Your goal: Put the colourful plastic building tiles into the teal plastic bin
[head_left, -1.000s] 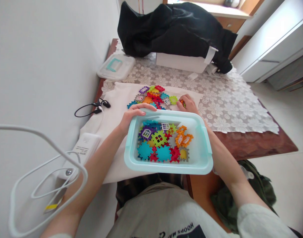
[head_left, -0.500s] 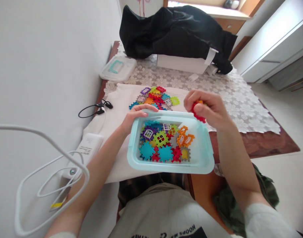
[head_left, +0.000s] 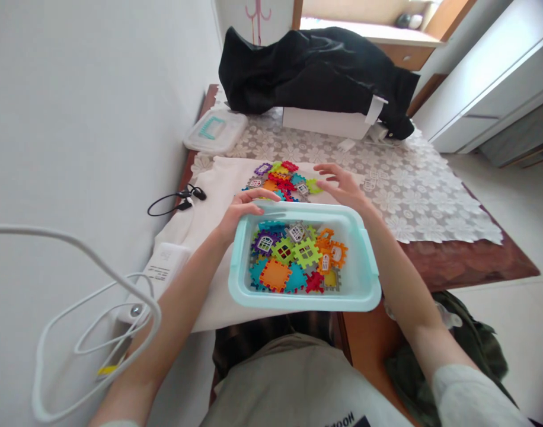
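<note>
A light blue plastic bin (head_left: 304,301) is tilted towards me at the table's near edge. Its far left corner is gripped by my left hand (head_left: 247,209), thumb over the rim. Inside lie several toothed plastic building tiles, among them an orange tile (head_left: 275,275), a lime green tile (head_left: 306,253) and a purple window tile (head_left: 265,242). Beyond the bin, a pile of similar tiles (head_left: 283,179) rests on the white cloth, its near part hidden by the bin. My right hand (head_left: 340,185) is beside the pile's right side, fingers apart, holding nothing.
A clear lid (head_left: 216,131) with a teal handle lies at the back left. A black cloth (head_left: 316,74) covers a white box (head_left: 325,121). Black earphones (head_left: 182,197), a white power bank (head_left: 167,264) and a looping white cable (head_left: 158,320) are on my left.
My right hand has let go of its red tile bunch and reached forward to the pile. An orange tile and another green tile now lie on top in the bin.
</note>
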`<state>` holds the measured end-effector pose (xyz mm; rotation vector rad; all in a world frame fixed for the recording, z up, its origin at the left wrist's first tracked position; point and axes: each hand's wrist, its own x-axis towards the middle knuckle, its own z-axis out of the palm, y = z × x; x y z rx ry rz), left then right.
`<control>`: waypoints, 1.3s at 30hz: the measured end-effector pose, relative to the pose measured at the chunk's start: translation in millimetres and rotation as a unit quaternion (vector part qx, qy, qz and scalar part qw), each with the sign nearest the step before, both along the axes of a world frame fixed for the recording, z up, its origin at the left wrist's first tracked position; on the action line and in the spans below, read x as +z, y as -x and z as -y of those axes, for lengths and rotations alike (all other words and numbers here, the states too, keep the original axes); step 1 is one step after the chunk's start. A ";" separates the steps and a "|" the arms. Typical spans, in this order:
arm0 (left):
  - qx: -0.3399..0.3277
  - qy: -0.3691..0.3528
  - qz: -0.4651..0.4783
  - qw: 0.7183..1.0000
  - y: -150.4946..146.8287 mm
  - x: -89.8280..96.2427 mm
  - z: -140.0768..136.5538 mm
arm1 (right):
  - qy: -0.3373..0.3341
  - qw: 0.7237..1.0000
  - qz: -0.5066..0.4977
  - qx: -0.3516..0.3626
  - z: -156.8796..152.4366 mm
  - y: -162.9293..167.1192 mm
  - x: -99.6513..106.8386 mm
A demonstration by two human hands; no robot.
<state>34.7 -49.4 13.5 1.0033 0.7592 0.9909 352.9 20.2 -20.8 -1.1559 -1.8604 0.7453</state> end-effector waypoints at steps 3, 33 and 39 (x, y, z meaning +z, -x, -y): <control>0.032 0.001 -0.009 0.999 3.5 -3.1 -0.6 | -0.019 0.991 0.121 -0.053 -5.2 3.7 -30.7; 0.015 0.000 -0.020 1.000 -2.6 6.8 1.6 | -0.083 0.963 0.255 -0.037 -9.5 12.7 -58.2; 0.014 0.003 -0.013 1.000 -3.5 7.4 2.2 | -0.064 0.956 0.285 0.012 -14.8 11.4 -55.9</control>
